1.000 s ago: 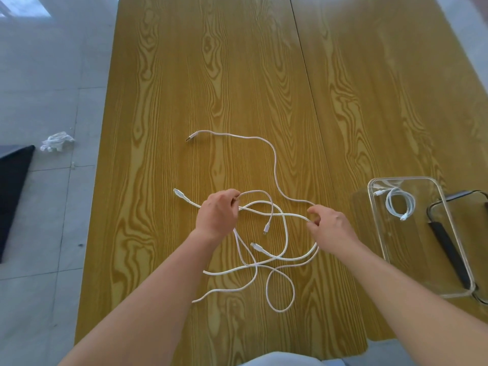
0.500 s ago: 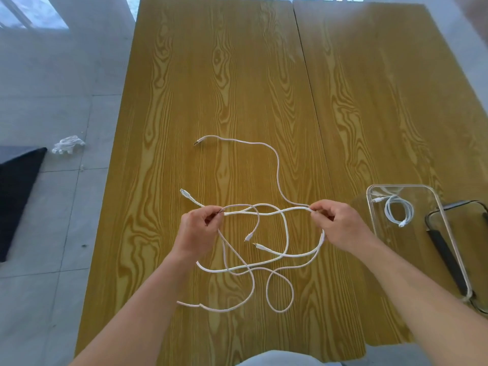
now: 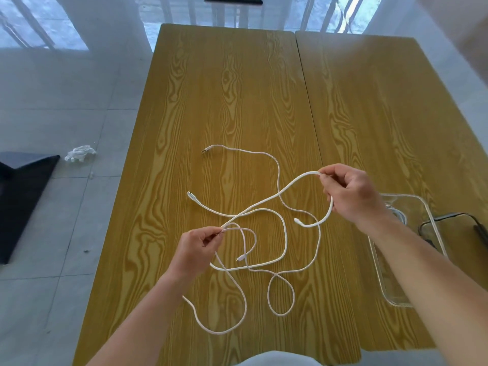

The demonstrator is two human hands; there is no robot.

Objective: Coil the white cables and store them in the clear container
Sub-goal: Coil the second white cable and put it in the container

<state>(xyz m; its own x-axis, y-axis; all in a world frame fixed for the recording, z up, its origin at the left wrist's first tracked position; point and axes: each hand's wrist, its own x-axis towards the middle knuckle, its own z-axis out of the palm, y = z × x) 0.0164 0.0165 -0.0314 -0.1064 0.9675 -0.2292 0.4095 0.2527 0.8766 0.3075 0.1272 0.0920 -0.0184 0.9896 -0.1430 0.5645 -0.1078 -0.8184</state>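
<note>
White cable (image 3: 272,199) runs taut between my two hands, long axis diagonal: low and near at my left hand (image 3: 196,249), high and far at my right hand (image 3: 348,196). Left hand pinches the strand between thumb and fingertips, other fingers curled; it looks like two strands meet at that pinch but I can't tell for sure. Right hand also pinches the cable near its bend, fingers curled round it, and a short tail hangs down from that hand and curls back left to a free plug (image 3: 297,220). So the free end is on the right-hand side, just below and left of my right wrist, well apart from the left hand. Coiling, I judge, starts from that end: right hand is nearer the plug and nearer the container (image 3: 430,220), which sits just right of it, mostly hidden by my right forearm. Something white inside it, likely a coiled cable, too covered to say. Rest of the cables (image 3: 264,268) lie loose in crossing loops on the wood table (image 3: 237,88), below and between my hands, two more plugs pointing left farther out. Risk as I see it: the held strand crosses the other loops, so pulling toward the right may drag them. Dark-rimmed lid (image 3: 449,220) lies right of the container.
</note>
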